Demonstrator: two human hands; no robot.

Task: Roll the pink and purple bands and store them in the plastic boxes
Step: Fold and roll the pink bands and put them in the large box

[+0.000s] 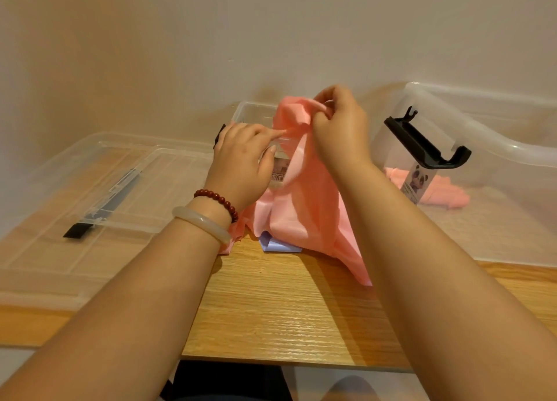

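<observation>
Right hand (340, 123) grasps the pink band (304, 195) at its top, left hand (241, 159) pinches its edge, lifted above the table (286, 310); its tail drapes onto the table, over a purple band (278, 245).

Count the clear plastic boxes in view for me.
2. A smaller box stands mid-table behind the pink band; a larger box on the right holds rolled pink bands. The flat clear piece at left looks like a lid.

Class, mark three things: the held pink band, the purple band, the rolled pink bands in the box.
pink band (304, 195): head view, hanging middle fold.
purple band (278, 245): head view, exposed flat end.
rolled pink bands (449, 195): head view, right part.
</observation>
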